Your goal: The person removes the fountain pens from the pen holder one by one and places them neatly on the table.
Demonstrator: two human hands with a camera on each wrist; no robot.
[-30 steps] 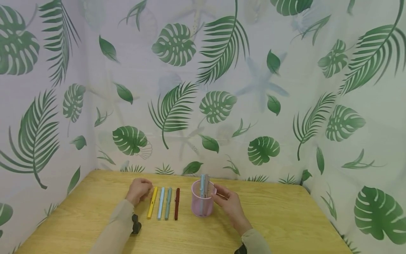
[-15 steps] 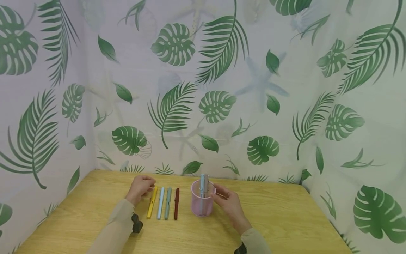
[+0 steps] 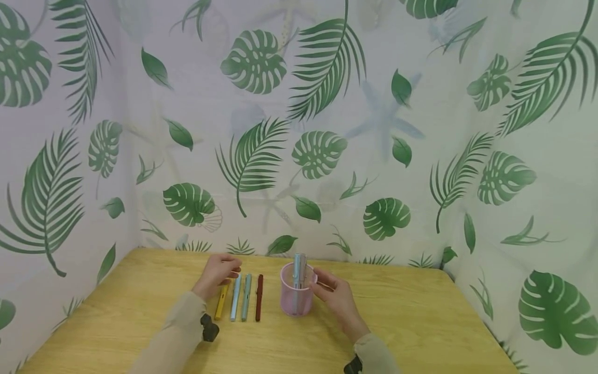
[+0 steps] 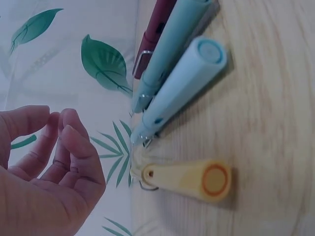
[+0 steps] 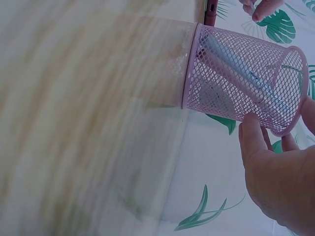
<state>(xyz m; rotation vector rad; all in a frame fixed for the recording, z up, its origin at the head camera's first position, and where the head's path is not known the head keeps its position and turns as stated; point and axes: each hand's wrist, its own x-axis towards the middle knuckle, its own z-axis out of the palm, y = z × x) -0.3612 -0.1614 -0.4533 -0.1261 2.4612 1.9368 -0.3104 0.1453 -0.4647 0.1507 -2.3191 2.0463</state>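
Note:
In the head view, my left hand [image 3: 218, 274] is above the far ends of the yellow pen [image 3: 221, 302] and the light blue pen [image 3: 235, 301]. Its fingers are loosely bent with nothing between them, as the left wrist view also shows. To the right lie a grey-green pen [image 3: 246, 300] and a dark red pen [image 3: 259, 300]. My right hand [image 3: 340, 301] holds the right side of a pink mesh pen holder [image 5: 236, 78], thumb and fingers at its upper edge. Light blue and greyish pens [image 3: 297, 267] stand upright inside the holder.
The wooden table [image 3: 402, 311] ends at the back against a white curtain [image 3: 327, 218] printed with green leaves, which also encloses both sides. Dark wrist cameras [image 3: 208, 328] sit on the sleeves.
My left hand has moved right, from beside the yellow pen to over the tops of the yellow and light blue pens. My right hand and the holder have stayed in place.

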